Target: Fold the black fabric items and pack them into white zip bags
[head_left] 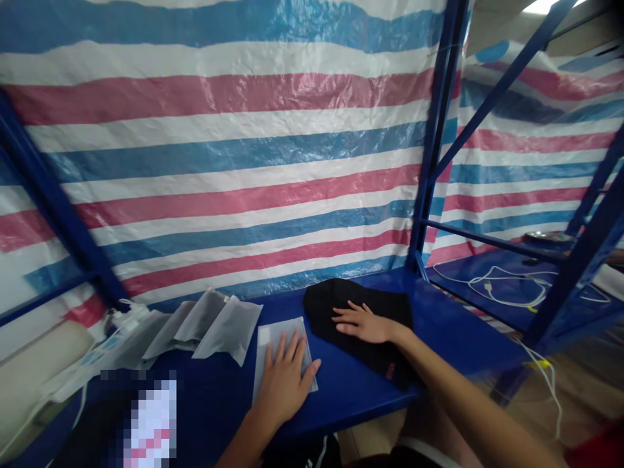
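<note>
My left hand (pixel 286 374) lies flat with fingers spread on a frosted zip bag (pixel 262 339), which rests on the blue tabletop (pixel 336 406). To its right, my right hand (pixel 363 323) rests palm down, fingers stretched out, on a folded black garment (pixel 336 298). The garment has a small red mark near its front corner; its exact kind cannot be made out. Left of the bag under my hand, several filled frosted zip bags (pixel 229 328) lie overlapping in a row, with dark or grey contents.
A white power strip (pixel 85 367) with a plugged-in charger stands at the left. Blue metal posts (pixel 429 162) frame the table. A striped plastic sheet (pixel 244 149) hangs behind. White cables (pixel 507 286) lie on another blue surface at right. A pixelated patch covers the lower left.
</note>
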Motion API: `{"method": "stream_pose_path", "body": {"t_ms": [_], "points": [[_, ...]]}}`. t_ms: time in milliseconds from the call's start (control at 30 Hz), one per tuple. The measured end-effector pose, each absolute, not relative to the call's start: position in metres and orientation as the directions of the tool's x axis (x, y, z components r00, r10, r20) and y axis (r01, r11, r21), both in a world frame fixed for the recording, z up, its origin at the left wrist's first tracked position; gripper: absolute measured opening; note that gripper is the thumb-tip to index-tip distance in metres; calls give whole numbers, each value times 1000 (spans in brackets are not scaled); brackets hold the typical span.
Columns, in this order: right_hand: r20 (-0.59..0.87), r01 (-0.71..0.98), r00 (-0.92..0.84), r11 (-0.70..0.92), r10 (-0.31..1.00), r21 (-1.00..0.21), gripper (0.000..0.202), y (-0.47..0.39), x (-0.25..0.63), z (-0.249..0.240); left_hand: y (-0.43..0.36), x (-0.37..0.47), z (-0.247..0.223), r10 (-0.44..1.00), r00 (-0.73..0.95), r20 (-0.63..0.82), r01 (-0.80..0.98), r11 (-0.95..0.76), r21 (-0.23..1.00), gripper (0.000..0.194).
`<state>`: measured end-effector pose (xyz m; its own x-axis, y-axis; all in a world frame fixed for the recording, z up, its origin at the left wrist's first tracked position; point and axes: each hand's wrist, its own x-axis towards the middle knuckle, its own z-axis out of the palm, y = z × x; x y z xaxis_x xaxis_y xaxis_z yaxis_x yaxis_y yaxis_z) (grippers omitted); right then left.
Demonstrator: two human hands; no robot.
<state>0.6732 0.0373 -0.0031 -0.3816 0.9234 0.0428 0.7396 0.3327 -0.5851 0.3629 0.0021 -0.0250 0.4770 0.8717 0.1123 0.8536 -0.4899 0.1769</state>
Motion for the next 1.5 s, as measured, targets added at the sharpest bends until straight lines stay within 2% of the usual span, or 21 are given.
{"method": "stream_pose_path", "body": {"t_ms": [100,167,200,400,533,633,700,767,867,900,967,1100,1267,1433,1500], "points": [[231,631,-374,429,898,-647,67,46,699,12,9,358,-21,888,452,90,869,-461,183,80],[325,643,-328,462,887,-611,63,46,700,13,13,355,-19,892,446,80,872,-453,187,81],[328,667,-323,460,888,-587,63,45,696,11,15,354,-17,892,445,78,872,-452,187,81],[-10,787,-429,368,903,-496,71,20,662,-1,27,354,-14,895,444,46,866,-442,235,74],[6,726,-517,442,856,-527,67,-14,658,0,31,353,-12,910,405,94,837,-410,363,68],[26,694,-541,464,841,-550,66,-33,660,0,35,340,4,898,349,268,777,-438,452,59],[9,675,-543,443,839,-590,61,-33,663,4,43,321,22,858,302,416,804,-463,373,50],[25,635,-537,424,843,-646,57,-23,666,13,57,298,41,849,190,493,916,-334,223,49],[191,535,-512,485,837,-692,60,5,665,36,82,266,63,900,-83,428,996,60,67,60],[258,502,-500,520,827,-692,59,16,663,45,90,259,67,912,-143,385,989,139,39,65],[337,460,-480,559,810,-690,54,37,654,58,103,252,70,937,-182,297,983,179,35,71],[392,420,-476,595,787,-685,44,71,625,62,114,261,65,971,-119,208,986,92,137,69],[537,385,-378,656,754,-649,33,100,592,27,114,291,65,953,-18,301,985,-34,168,50],[563,315,-238,611,791,-726,62,117,590,-9,117,334,61,845,363,394,893,-435,111,62],[569,336,-227,612,790,-716,44,120,594,-14,118,348,51,776,484,404,818,-565,106,65]]}}
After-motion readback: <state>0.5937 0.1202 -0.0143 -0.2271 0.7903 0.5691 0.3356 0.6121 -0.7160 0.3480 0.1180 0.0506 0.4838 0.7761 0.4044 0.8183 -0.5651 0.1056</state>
